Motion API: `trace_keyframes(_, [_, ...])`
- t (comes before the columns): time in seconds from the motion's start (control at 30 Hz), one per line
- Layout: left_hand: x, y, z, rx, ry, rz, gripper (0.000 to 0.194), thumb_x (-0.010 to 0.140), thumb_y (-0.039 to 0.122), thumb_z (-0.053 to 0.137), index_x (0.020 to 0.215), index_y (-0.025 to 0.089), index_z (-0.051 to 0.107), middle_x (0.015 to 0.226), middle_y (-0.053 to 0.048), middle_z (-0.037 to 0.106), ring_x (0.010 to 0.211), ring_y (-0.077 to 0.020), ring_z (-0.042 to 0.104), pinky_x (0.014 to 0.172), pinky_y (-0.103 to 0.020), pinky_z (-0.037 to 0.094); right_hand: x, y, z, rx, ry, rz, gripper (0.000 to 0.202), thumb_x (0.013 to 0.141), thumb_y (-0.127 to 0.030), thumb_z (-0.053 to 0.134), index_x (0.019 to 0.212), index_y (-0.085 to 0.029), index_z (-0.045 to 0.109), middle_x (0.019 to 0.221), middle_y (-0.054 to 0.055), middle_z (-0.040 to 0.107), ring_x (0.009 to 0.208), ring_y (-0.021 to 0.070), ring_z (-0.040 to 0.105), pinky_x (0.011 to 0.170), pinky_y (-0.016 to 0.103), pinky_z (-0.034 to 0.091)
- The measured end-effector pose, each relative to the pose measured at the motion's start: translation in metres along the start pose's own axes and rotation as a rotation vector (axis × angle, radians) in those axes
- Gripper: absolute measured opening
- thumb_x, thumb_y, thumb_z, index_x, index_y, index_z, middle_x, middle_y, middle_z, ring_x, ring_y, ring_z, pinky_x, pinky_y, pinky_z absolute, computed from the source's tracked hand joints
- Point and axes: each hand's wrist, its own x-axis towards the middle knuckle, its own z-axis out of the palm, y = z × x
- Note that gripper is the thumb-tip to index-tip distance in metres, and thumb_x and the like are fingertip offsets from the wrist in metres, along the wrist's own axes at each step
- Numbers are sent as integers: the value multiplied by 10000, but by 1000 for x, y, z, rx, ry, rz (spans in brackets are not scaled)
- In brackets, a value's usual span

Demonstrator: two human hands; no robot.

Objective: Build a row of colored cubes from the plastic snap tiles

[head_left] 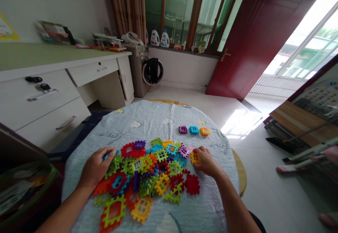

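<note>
My left hand (95, 165) rests at the left edge of a heap of interlocking plastic building pieces (148, 171), its fingers closed on a blue building piece (106, 155) that is mostly covered. At the heap's right side, my right hand (206, 161) grips a yellow building piece (194, 158) between thumb and fingers. The heap mixes red, green, yellow, orange, blue and purple notched pieces, many with window-like grids. Beyond my right hand, a purple block (182, 130), a blue block (194, 130) and a yellow block (205, 131) stand in a row.
A pale blue cloth (148, 120) covers the round table. To the left are a white desk with drawers (50, 88) and a bin-like container (29, 190). A washing machine (139, 67) and a red door (250, 36) stand at the back.
</note>
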Motion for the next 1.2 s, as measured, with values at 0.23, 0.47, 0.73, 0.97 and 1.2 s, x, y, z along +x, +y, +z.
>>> trace_keyframes(0.23, [1, -6, 1, 16, -1, 9, 394, 788, 568, 466, 864, 224, 644, 983, -91, 724, 978, -278, 664, 961, -406, 497, 18, 16, -22, -57, -99, -118, 385, 601, -162, 686, 982, -172, 628, 1014, 79, 559, 913, 219, 523, 855, 321, 422])
trace_keyframes(0.47, [2, -8, 1, 38, 24, 48, 388, 781, 553, 478, 845, 217, 661, 951, -84, 738, 933, -267, 680, 908, -390, 526, 86, 72, -79, -173, 88, 113, 537, 662, -213, 676, 1191, -181, 590, 1151, 95, 552, 1025, 225, 527, 931, 322, 390])
trace_keyframes(0.73, [0, -8, 3, 34, 67, 69, 360, 786, 543, 482, 818, 229, 654, 908, -74, 738, 897, -261, 688, 880, -384, 540, 131, 97, -73, -216, 18, 155, 599, 643, -210, 696, 1234, -200, 599, 1201, 107, 553, 1071, 261, 522, 903, 344, 399])
trace_keyframes(0.97, [0, -13, 5, 25, 52, 55, 365, 792, 543, 478, 842, 226, 652, 944, -82, 730, 924, -268, 680, 922, -410, 519, 141, 106, -64, -267, -63, 169, 678, 625, -287, 760, 1273, -229, 571, 1250, 109, 531, 1115, 277, 519, 919, 364, 407])
trace_keyframes(1.2, [0, -13, 5, 26, 63, 65, 368, 792, 547, 483, 841, 223, 650, 945, -84, 730, 932, -268, 680, 912, -406, 523, 144, 108, -64, -322, -124, 115, 924, 606, -325, 781, 1436, -277, 376, 1418, 139, 435, 1219, 361, 463, 922, 454, 427])
